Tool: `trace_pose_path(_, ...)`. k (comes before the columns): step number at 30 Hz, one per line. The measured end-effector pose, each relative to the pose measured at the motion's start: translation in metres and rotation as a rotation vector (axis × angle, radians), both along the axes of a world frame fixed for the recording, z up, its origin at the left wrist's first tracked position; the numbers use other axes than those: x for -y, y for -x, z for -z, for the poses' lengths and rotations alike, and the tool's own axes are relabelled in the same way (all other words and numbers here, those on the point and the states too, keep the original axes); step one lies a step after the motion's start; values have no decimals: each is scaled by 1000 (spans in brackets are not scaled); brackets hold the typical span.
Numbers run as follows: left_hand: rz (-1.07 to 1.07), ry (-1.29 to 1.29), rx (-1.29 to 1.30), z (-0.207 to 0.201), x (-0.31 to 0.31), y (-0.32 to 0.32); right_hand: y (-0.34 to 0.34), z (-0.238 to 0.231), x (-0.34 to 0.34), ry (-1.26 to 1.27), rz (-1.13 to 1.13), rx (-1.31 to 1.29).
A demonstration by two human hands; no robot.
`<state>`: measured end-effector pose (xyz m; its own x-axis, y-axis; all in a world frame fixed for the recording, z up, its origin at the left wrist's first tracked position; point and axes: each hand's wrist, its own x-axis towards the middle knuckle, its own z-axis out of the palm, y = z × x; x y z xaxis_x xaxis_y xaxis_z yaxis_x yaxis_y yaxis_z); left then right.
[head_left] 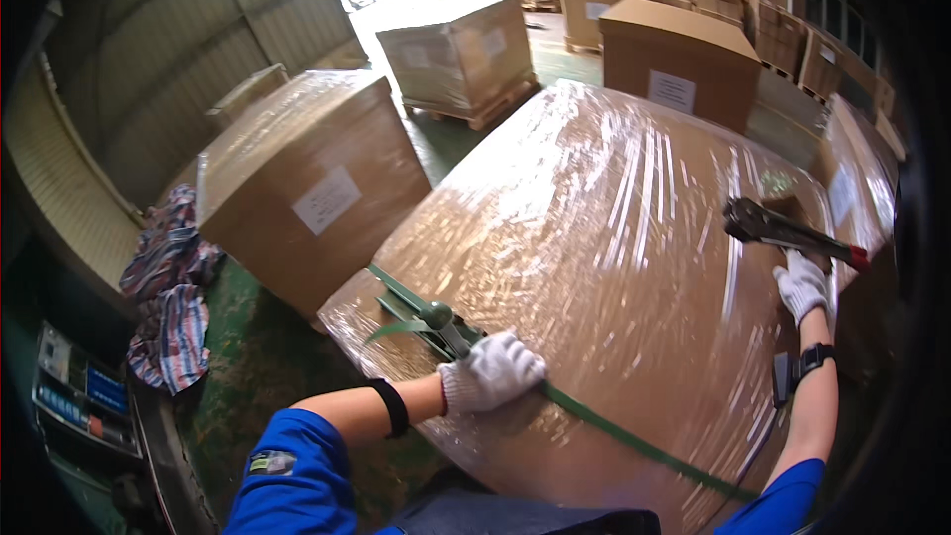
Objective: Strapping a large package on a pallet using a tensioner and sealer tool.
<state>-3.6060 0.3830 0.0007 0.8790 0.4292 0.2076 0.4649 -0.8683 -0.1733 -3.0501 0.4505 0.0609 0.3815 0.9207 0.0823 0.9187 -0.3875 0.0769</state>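
Observation:
A large cardboard box (594, 238) wrapped in clear film fills the middle of the view. A green strap (634, 444) runs across its near top edge. My left hand (490, 373), in a white glove, is closed on a green strapping tool (436, 322) clamped on the strap at the box's left corner. My right hand (804, 285), also gloved, rests on the box's right side, touching a black tool with a red handle tip (788, 230) that lies on the box. Both forearms wear blue sleeves and black wrist bands.
Another film-wrapped box (307, 188) stands to the left, with a striped cloth (173, 287) lying beside it. More cardboard boxes on pallets (461, 54) stand behind on the green floor. A corrugated wall (168, 50) runs along the left.

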Motion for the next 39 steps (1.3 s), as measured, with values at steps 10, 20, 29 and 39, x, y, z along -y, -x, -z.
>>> trace_pose_path(10, -78, 516, 59, -16, -1, -10, -75, 90, -25, -248, -185, 166)
trace_pose_path(20, -16, 332, 52, 9, -4, -11, 143, 21, 91, -97, -407, 49)
trace_pose_path(29, 55, 342, 71, -2, 2, -9, 183, 14, 128, -23, -480, -353)
trace_pose_path(39, 65, 284, 226, 17, 9, -6, 182, 36, 94, 189, -63, 44)
